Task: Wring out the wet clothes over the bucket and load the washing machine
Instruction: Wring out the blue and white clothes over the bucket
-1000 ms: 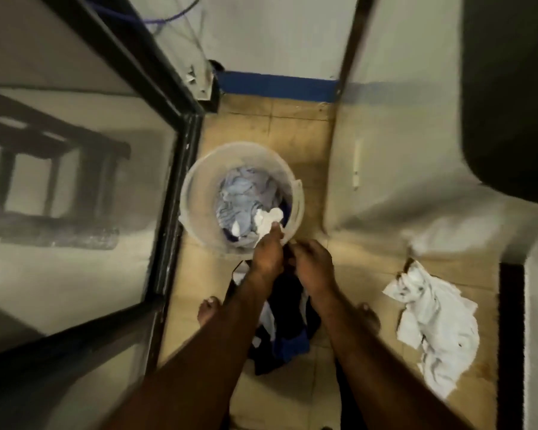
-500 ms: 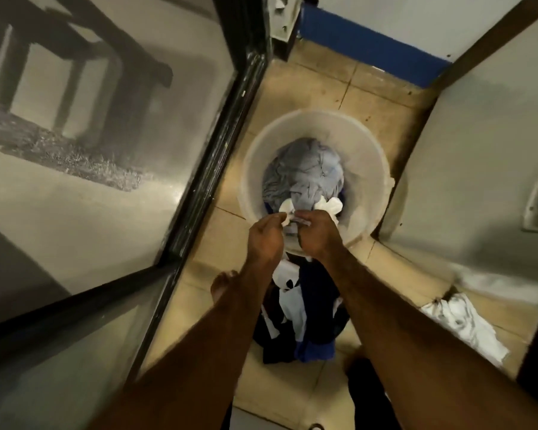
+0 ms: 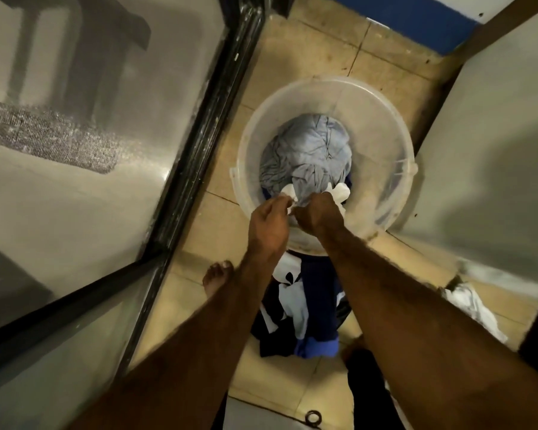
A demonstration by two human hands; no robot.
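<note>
A translucent white bucket [image 3: 382, 131] stands on the tiled floor and holds a crumpled grey-blue cloth [image 3: 308, 150]. My left hand [image 3: 269, 221] and my right hand [image 3: 319, 212] are side by side over the bucket's near rim. Both grip a dark blue and white garment [image 3: 305, 302] near its top. Its white ends [image 3: 339, 190] show above my fingers, and the rest hangs down in front of the bucket towards the floor. The washing machine's opening is out of frame.
A glass panel in a black frame [image 3: 199, 125] runs along the left. A white appliance wall [image 3: 485, 156] rises on the right. A white cloth [image 3: 472, 305] lies on the floor at the right. My bare foot [image 3: 216, 277] stands near the garment.
My view has moved closer over the bucket. Both hands have risen from in front of the bucket to above its near rim, lifting the garment's top with them.
</note>
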